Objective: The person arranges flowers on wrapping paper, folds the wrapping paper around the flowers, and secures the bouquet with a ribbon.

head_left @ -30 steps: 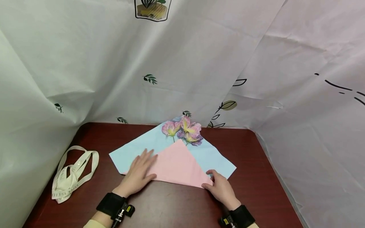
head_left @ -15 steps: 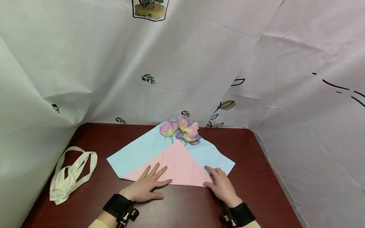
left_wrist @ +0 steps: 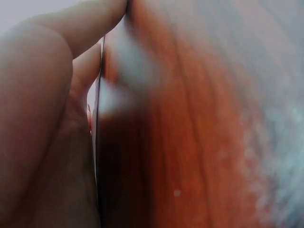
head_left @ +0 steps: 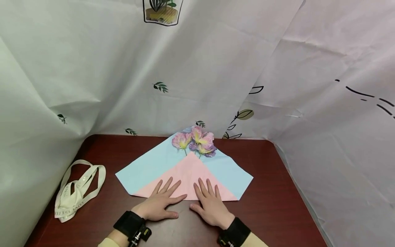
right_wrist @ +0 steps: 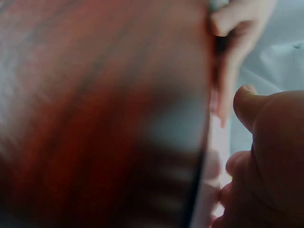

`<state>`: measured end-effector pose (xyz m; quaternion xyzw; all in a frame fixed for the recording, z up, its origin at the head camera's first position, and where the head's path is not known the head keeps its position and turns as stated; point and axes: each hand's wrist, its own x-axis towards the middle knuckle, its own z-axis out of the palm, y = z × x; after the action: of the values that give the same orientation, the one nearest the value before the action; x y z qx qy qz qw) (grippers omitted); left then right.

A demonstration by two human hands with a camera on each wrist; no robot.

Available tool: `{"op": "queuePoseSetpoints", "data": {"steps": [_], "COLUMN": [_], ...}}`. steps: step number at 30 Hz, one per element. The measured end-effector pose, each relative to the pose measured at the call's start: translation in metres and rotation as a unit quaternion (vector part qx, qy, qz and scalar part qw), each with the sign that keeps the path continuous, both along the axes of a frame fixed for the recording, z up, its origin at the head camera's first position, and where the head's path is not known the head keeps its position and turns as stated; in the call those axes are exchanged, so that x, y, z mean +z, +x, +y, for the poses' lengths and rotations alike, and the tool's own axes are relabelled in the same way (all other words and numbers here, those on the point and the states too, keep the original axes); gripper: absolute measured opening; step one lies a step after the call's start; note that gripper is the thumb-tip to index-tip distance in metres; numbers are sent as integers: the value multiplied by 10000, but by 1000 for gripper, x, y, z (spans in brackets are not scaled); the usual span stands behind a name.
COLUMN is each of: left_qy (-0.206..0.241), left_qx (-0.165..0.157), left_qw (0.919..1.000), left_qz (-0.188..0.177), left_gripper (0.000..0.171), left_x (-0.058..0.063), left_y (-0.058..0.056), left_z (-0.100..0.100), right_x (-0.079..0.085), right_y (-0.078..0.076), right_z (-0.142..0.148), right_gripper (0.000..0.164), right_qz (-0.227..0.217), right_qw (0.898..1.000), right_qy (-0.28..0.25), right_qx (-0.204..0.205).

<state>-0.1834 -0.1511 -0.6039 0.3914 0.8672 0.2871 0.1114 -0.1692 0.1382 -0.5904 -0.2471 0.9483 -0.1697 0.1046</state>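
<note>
A light blue sheet of wrapping paper [head_left: 145, 169] lies on the dark red table, its near part folded up into a pink triangle [head_left: 191, 175]. Pink, yellow and purple artificial flowers [head_left: 202, 140] stick out above the triangle's tip, their lower stems hidden under the fold. My left hand [head_left: 160, 204] rests with spread, straight fingers on the left half of the folded edge. On the right half, my right hand [head_left: 211, 207] lies flat with its fingers extended over the pink paper. The wrist views show mostly table and blurred fingers.
A bundled cream ribbon with printed letters [head_left: 72, 195] lies at the table's left side. White fabric [head_left: 200, 68] with leaf prints hangs behind and around the table [head_left: 265, 161].
My left hand slid toward me and right onto the fold's edge. My right hand let go of the right corner and moved left onto the pink triangle.
</note>
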Motion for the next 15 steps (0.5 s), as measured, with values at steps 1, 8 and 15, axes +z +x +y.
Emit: {"op": "queuePoseSetpoints", "data": {"steps": [1, 8, 15], "left_qy": [-56, -255, 61], "left_qx": [-1, 225, 744], "left_qw": [10000, 9994, 9972], "left_qz": [28, -41, -21], "left_gripper": [71, 77, 79], "left_x": [0, 4, -8], "left_y": [0, 2, -2], "left_z": [1, -1, -13], "right_x": [-4, -17, -18], "right_y": [1, 5, 5], "right_z": [1, 18, 41], "right_gripper": [78, 81, 76], "right_qz": [-113, -381, -343], "right_qw": [9999, 9987, 9985], "right_qy": [44, -10, -310], "right_qx": [-58, -330, -299]}}
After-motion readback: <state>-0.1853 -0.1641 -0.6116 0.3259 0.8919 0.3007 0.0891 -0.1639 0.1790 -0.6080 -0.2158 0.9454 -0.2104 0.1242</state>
